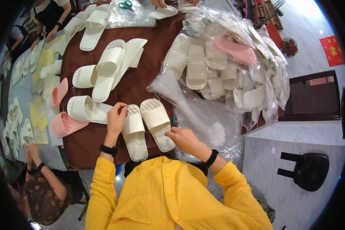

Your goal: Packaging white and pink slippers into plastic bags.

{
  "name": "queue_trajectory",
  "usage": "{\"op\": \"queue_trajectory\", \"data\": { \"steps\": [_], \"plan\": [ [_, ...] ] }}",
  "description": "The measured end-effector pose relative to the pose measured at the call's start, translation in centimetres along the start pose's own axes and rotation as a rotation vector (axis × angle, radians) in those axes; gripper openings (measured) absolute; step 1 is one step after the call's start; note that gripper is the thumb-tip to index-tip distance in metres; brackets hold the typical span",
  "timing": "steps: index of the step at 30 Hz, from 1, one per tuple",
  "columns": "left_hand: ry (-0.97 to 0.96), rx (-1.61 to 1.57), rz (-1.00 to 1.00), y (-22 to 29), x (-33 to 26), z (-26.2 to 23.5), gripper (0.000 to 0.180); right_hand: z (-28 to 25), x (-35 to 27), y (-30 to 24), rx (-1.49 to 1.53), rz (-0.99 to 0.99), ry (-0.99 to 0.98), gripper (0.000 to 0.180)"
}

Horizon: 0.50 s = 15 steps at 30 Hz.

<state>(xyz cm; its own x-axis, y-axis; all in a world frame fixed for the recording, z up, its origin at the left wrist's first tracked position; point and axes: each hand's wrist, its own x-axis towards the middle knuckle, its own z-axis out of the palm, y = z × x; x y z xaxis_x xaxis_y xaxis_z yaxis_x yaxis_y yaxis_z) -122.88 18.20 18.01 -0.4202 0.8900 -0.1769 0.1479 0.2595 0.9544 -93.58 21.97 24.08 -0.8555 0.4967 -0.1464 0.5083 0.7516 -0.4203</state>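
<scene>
Two white slippers lie side by side in front of me: the left slipper (134, 124) and the right slipper (157, 119), both with bumpy insoles at one end. A thin pale thread shows between them. My left hand (117, 118) is at the far end of the left slipper, its thumb and fingertips pinched together; anything between them is too small to make out. At the right slipper's outer edge, my right hand (184, 138) is closed, fingertips against the insole. Whether it grips the edge or a thread is hidden.
More white slippers (113, 57) and pink slippers (65, 124) lie to the left on the brown cloth (157, 57). Bagged slippers (218, 73) are heaped at the right, by clear plastic bags (214, 134). Green scissors (125, 5) lie far off. Other people's hands (32, 153) work at the edges.
</scene>
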Motion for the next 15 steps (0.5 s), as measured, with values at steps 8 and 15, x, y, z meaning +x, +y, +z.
{"op": "queue_trajectory", "data": {
  "steps": [8, 15],
  "plan": [
    [-0.013, 0.037, 0.006, -0.2, 0.0, 0.0, 0.012, 3.7, 0.1, 0.0, -0.156, 0.063, -0.059, 0.028],
    [0.001, 0.030, 0.064, -0.1, -0.5, 0.0, 0.013, 1.7, -0.6, -1.9, 0.033, -0.070, 0.100, 0.020]
  ]
}}
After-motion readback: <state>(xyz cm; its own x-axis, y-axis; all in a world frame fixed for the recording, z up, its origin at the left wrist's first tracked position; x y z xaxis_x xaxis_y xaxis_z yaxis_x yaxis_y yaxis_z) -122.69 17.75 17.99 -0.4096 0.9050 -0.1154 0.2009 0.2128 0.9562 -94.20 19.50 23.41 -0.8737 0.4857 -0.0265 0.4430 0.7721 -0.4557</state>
